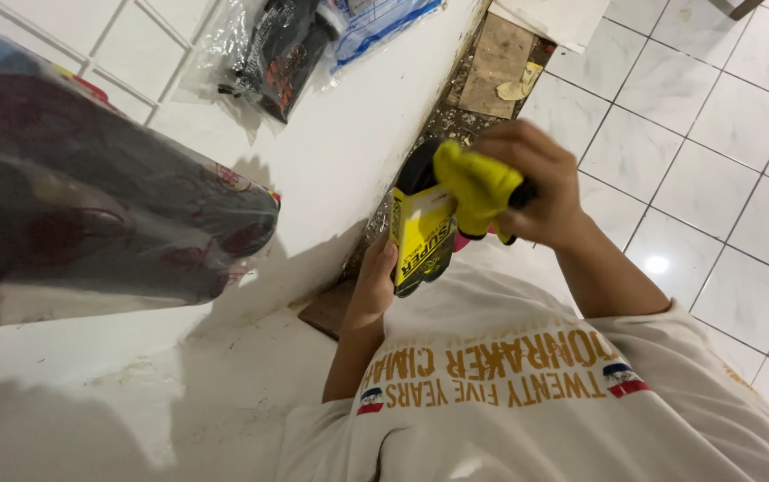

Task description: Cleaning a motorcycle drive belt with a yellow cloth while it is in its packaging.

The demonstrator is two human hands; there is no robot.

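Yellow box [421,239] upright, long axis vertical, left hand [374,284] gripping

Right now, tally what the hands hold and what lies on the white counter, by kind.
Yellow cloth in the right hand: 1
Yellow packet in the left hand: 1
Clear-wrapped dark bundles on the counter: 2
Blue plastic bag: 1
Total: 5

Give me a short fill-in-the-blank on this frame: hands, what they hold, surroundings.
1. The right hand grips a ___ cloth.
2. The left hand holds a yellow and black ___.
3. The floor is laid with white ___.
4. A dark roll wrapped in clear plastic lies on the white ___.

Missing: yellow; box; tiles; counter
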